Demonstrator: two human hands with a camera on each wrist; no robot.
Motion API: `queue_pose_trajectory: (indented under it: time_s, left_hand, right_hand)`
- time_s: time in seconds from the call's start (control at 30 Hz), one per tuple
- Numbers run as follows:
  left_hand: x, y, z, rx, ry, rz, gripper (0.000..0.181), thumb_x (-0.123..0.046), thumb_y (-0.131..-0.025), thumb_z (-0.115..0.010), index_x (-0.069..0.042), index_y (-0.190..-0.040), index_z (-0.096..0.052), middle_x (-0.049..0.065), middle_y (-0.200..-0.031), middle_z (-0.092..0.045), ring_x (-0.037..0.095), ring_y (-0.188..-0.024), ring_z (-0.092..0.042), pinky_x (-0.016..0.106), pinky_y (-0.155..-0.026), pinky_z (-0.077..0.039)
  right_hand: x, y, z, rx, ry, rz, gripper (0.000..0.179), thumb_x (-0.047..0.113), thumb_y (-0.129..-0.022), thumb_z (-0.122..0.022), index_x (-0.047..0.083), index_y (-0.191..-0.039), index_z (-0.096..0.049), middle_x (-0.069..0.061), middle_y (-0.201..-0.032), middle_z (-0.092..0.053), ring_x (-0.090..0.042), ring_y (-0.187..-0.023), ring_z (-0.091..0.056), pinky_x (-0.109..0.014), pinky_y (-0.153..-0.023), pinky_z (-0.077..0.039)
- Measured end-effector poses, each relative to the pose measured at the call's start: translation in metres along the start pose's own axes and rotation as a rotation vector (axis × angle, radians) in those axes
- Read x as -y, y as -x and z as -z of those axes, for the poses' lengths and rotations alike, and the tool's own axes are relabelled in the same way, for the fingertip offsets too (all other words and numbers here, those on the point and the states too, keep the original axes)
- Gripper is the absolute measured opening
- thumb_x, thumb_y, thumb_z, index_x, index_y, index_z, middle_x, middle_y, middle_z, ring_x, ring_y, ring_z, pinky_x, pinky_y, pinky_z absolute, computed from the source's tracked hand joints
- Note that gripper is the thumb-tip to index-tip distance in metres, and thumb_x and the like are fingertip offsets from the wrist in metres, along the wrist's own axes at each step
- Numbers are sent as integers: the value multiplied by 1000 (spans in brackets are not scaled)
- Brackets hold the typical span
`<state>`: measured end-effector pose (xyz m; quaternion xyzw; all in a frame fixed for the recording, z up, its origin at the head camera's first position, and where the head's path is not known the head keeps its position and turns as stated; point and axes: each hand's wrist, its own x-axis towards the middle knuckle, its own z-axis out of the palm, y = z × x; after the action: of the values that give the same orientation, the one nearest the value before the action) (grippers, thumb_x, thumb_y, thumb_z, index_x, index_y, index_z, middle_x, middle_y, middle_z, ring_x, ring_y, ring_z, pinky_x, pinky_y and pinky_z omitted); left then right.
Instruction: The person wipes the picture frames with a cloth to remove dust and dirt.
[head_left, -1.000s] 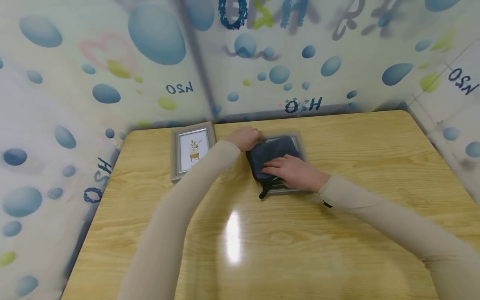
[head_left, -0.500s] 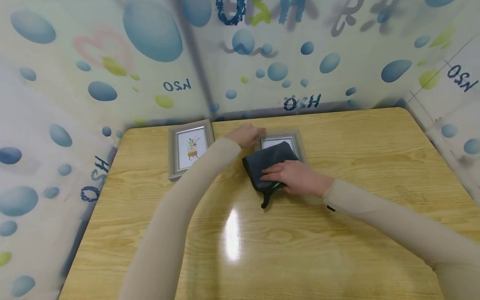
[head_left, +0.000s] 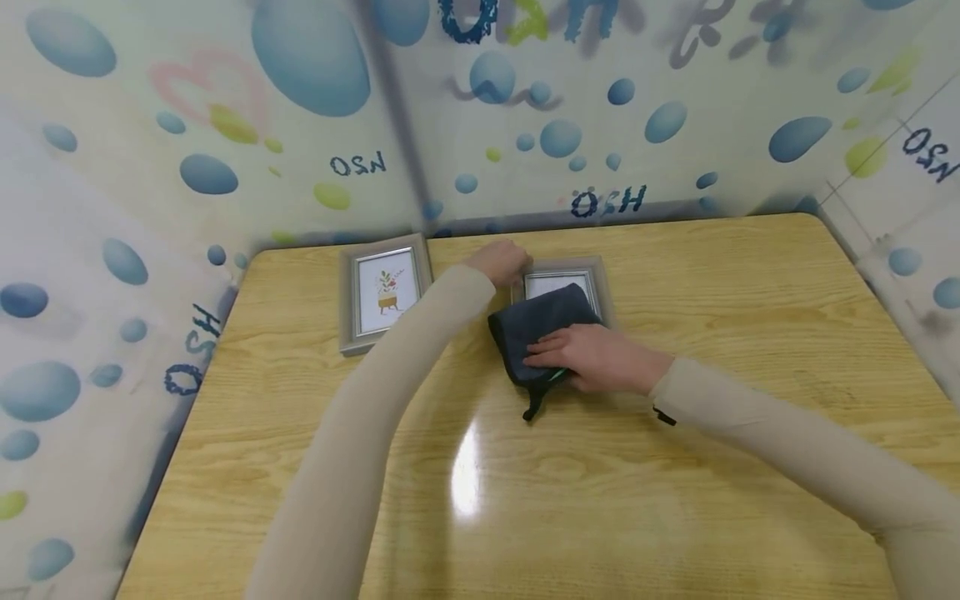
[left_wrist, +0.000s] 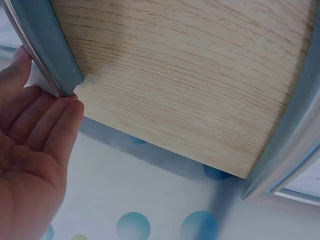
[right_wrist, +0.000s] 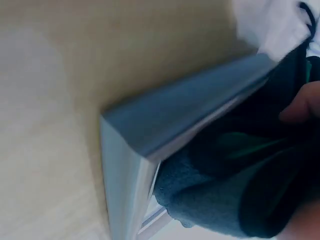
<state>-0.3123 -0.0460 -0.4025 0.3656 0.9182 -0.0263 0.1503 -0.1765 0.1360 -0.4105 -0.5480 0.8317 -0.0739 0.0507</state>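
Observation:
In the head view a grey picture frame (head_left: 606,287) lies near the table's back edge, partly covered by a dark blue folded cloth (head_left: 536,321). The cloth has black edging, a hanging loop (head_left: 532,407) and some green inside its folds. My left hand (head_left: 501,261) is at the frame's far left corner. In the left wrist view its thumb and fingers (left_wrist: 62,117) pinch that corner. My right hand (head_left: 588,357) grips the cloth over the frame's near part, fingers on top. Folds of the cloth bunch between thumb and fingers in the right wrist view, close over the frame's face.
A second grey frame (head_left: 348,300) with a potted-plant picture lies to the left, partly behind my left sleeve. The wooden table (head_left: 675,500) meets a patterned wall (head_left: 510,183) at the back. A dark strap piece (head_left: 664,417) shows under my right cuff.
My right hand has pulled the cloth toward me and down the frame, uncovering the upper part of its picture. My left hand stays at the frame's corner. Over the last half second little moves.

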Motion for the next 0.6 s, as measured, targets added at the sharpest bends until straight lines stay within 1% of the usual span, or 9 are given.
queue_pose_trajectory:
  time_s: [0.1, 0.2, 0.33, 0.4, 0.43, 0.47, 0.5, 0.6]
  left_hand:
    - [1, 2, 1, 12, 9, 9, 26, -16, -90, -69, -4, -113, -66, 10, -107, -67, 25, -99, -63, 34, -86, -48]
    - [3, 2, 2, 14, 22, 8, 34, -17, -91, -68, -5, -122, -64, 11, -114, -66, 25, -103, -62, 34, -89, -48]
    - [4, 2, 1, 6, 32, 1, 32, -11, -95, -62, -6, -126, -62, 11, -115, -66, 26, -103, -62, 35, -89, -48]
    - [3, 1, 0, 10, 41, 9, 28, -7, -97, -57, -6, -124, -64, 11, -111, -67, 25, -99, -63, 34, -86, -49]
    - [3, 0, -1, 15, 46, 17, 27, -6, -98, -54, -7, -123, -65, 11, -109, -67, 25, -97, -63, 34, -85, -49]
    - [3, -1, -2, 18, 50, 22, 27, -4, -99, -52, -7, -123, -65, 11, -108, -67, 24, -96, -63, 34, -84, -49]
    - [3, -2, -2, 20, 47, 28, 26, -5, -98, -53, -7, -122, -65, 11, -107, -67, 24, -95, -63, 34, -83, -49]
    - [1, -3, -4, 38, 59, 45, 19, -10, -97, -59, -8, -114, -67, 8, -101, -67, 21, -91, -63, 33, -80, -49]
  right_hand:
    - [8, 4, 0, -10, -47, 29, 50, -4, -80, -67, 6, -128, -62, -12, -130, -59, -30, -120, -55, -45, -94, -46]
    - [7, 4, -2, -49, -57, -10, 49, -4, -80, -68, 6, -128, -63, -12, -129, -59, -29, -119, -55, -45, -93, -46]
    - [-7, -3, -5, -90, 38, -100, 51, -2, -82, -71, 6, -131, -59, -14, -133, -56, -30, -119, -54, -45, -85, -50]
    - [-14, -7, -5, -89, 66, -135, 53, -2, -83, -70, 7, -133, -58, -15, -136, -54, -31, -120, -53, -45, -84, -50]
    - [-16, -8, -5, -82, 72, -139, 53, -2, -83, -70, 7, -134, -57, -16, -136, -53, -32, -121, -52, -46, -85, -50]
    - [-18, -9, -5, -72, 75, -134, 54, -1, -84, -70, 7, -135, -56, -16, -137, -52, -32, -121, -52, -46, -87, -49]
    - [-18, -9, -5, -59, 79, -125, 54, -1, -84, -70, 6, -135, -56, -16, -137, -52, -32, -122, -51, -47, -90, -47]
    - [-10, -4, -4, -25, 79, -59, 52, -1, -84, -69, 5, -134, -57, -14, -136, -53, -32, -123, -51, -47, -96, -44]
